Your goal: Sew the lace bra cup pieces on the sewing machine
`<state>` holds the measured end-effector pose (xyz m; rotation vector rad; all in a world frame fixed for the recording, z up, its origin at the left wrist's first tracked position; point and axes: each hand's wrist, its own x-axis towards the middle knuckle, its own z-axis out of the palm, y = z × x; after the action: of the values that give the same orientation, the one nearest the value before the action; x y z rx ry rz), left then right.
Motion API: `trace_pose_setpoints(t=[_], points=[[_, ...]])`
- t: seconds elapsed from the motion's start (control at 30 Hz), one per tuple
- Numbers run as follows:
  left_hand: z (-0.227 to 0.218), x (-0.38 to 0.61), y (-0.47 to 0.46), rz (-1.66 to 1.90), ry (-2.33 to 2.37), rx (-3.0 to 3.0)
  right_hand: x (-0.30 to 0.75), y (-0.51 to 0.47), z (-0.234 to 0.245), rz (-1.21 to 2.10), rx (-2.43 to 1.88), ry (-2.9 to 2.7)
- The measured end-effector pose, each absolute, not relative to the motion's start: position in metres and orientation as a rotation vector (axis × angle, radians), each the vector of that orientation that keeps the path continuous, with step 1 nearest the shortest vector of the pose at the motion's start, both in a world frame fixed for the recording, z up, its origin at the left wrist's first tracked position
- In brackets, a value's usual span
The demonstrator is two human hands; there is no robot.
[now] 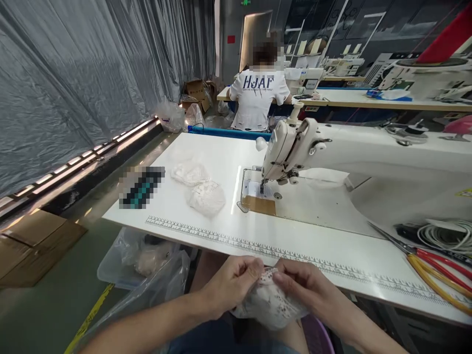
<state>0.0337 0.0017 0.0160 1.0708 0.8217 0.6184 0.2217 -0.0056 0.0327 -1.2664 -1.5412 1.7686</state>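
A piece of white lace fabric (271,307) hangs over my lap, just in front of the table edge. My left hand (236,280) pinches its upper edge between thumb and fingers. On the other side, my right hand (306,285) grips the same edge, a short gap away. Two more white lace pieces, one farther back (189,172) and one nearer (208,197), lie on the table to the left. Beyond my hands stands a white sewing machine (295,147), its needle area (261,188) free of my hands.
A printed ruler (236,242) runs along the white table's (177,206) front edge. Scissors (424,260) with red and yellow handles lie at the right. Below left sits a clear plastic bin (121,265), near a cardboard box (37,241). Ahead, a person (260,98) sits at another table.
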Motion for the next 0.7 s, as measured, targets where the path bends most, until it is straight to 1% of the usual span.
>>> trace_pose_setpoints(t=[0.17, 0.4, 0.57, 0.7], points=[[0.008, 0.022, -0.006, 0.539, 0.882, 1.115, 0.219, -0.025, 0.023, 1.820, -1.281, -1.374], [0.006, 0.010, -0.011, 0.519, 0.781, 1.022, 0.216, -0.034, 0.016, 1.817, -1.266, -1.386], [-0.002, 0.008, -0.013, 0.472, 0.801, 1.125, 0.214, -0.037, 0.009, 1.852, -1.276, -1.366], [-0.004, 0.006, -0.013, 0.459, 0.814, 1.083, 0.217, -0.039, 0.006, 1.872, -1.275, -1.323]])
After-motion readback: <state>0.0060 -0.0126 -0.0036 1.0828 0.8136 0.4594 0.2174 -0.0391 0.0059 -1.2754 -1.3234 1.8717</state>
